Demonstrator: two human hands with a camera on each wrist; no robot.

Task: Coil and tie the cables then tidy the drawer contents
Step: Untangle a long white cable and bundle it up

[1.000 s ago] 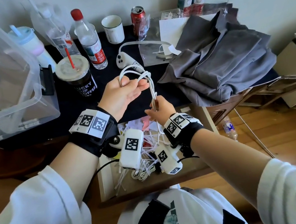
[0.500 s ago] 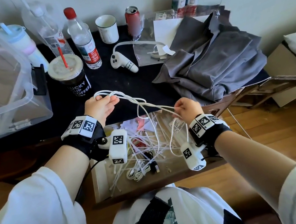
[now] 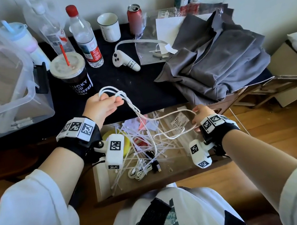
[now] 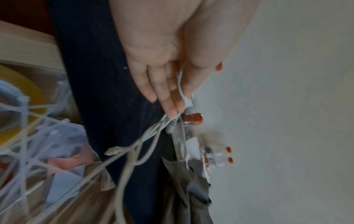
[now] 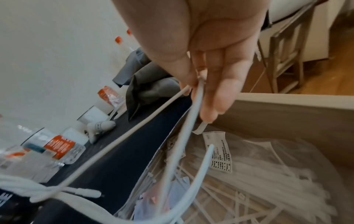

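Nearest to us, our open wooden drawer (image 3: 104,182) holds a scatter of white plastic zip ties (image 3: 139,147), a roll of yellow tape (image 3: 126,143), a small coiled white cable with a black plug (image 3: 142,170) and a clear bag of more ties with a printed label (image 3: 178,125). Above that clutter we hold the thin white cable (image 3: 163,117): our left hand (image 3: 101,107) has thumb and fingers curled around several gathered loops of it, raised over the black tabletop (image 3: 140,87), while our right hand (image 3: 201,115) pinches a single strand between thumb and fingertips over the drawer's right side. The cable sags between the hands in slack, uneven curves, and one strand drops down among the zip ties. Beyond our left hand stands a dark iced coffee cup with a red straw (image 3: 71,73), with a clear plastic storage bin (image 3: 3,78) to its left. Further back lie a white handheld controller (image 3: 125,61), a crumpled grey cloth (image 3: 213,62), a red-capped clear bottle (image 3: 85,37), a white mug (image 3: 109,27) and a red drinks can (image 3: 135,18) by the wall.
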